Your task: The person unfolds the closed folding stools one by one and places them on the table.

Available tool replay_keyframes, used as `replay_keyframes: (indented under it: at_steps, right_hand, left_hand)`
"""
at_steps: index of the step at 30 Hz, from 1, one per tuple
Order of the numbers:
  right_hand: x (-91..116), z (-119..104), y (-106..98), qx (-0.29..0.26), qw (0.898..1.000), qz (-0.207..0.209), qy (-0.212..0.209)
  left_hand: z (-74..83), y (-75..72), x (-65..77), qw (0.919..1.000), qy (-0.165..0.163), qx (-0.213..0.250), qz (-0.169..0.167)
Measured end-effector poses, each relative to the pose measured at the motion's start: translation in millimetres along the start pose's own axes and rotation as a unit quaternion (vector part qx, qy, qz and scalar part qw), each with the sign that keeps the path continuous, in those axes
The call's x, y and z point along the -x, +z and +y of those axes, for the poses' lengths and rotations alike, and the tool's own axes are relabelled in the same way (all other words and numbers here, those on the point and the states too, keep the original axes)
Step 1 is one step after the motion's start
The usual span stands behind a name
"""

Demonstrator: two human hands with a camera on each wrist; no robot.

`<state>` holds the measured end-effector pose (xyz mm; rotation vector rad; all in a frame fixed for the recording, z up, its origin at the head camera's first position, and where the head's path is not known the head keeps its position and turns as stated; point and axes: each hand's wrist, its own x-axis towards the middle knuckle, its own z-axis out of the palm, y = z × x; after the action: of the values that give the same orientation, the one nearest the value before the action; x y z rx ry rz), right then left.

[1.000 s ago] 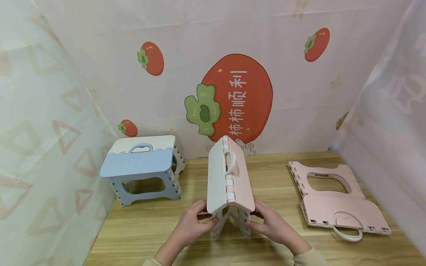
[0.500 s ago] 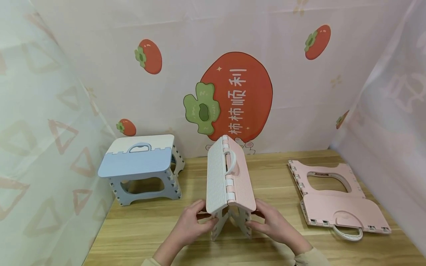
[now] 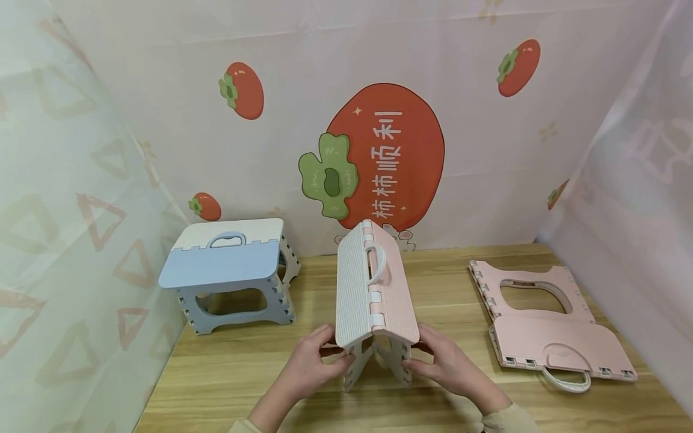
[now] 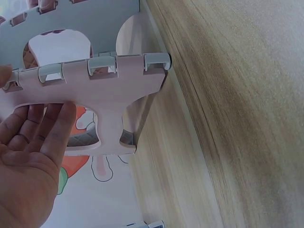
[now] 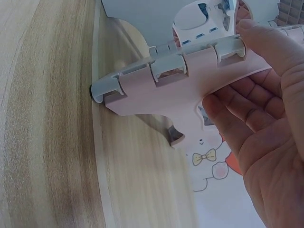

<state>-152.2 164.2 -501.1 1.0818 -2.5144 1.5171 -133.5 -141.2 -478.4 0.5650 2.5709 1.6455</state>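
Midway along the table stands a white-and-pink folding stool [image 3: 397, 282], partly unfolded. Its two top halves slope down from the hinged ridge like a roof, and the white handle [image 3: 381, 264] sticks up there. My left hand [image 3: 313, 365] grips the white side's leg panel at the near end. On the pink side, my right hand [image 3: 448, 368] grips the other leg panel. The left wrist view shows fingers [image 4: 59, 130] curled through the panel's opening [image 4: 61, 101]. In the right wrist view, the thumb [image 5: 266, 45] lies over the hinged edge and fingers reach behind the panel.
A blue-and-white folding stool [image 3: 222, 264] stands fully unfolded at the left. At the right, a pink folding stool [image 3: 557, 343] lies folded flat on the wooden table [image 3: 233, 373], its handle toward the near side. Printed cloth [image 3: 476, 180] hangs behind and on both sides.
The stool's pink half has swung slightly outward to the right, and its legs stand a little wider apart. My right hand has shifted slightly right with it; my left hand stays nearly in place.
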Motion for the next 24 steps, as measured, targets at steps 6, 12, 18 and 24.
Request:
replay_keyframes:
  at_steps: [6, 12, 18, 24]
  right_hand:
    - [0.8, 0.6, -0.8, 0.0, 1.0, 0.0, 0.004]
    - [1.0, -0.3, -2.0, -0.001, 1.0, -0.003, 0.01]
    - [1.0, -0.8, -3.3, -0.002, 1.0, -0.007, 0.02]
    - [1.5, -1.0, -4.7, -0.002, 1.0, -0.007, 0.02]
  left_hand:
    - [0.0, -0.2, -0.1, 1.0, 0.007, 0.003, 0.004]
    - [-0.5, -0.2, -0.2, 0.9999, 0.007, 0.008, 0.004]
    - [0.5, -1.3, 0.6, 0.9999, -0.003, 0.01, 0.001]
    - [0.2, -1.7, -0.3, 1.0, -0.003, 0.009, 0.0]
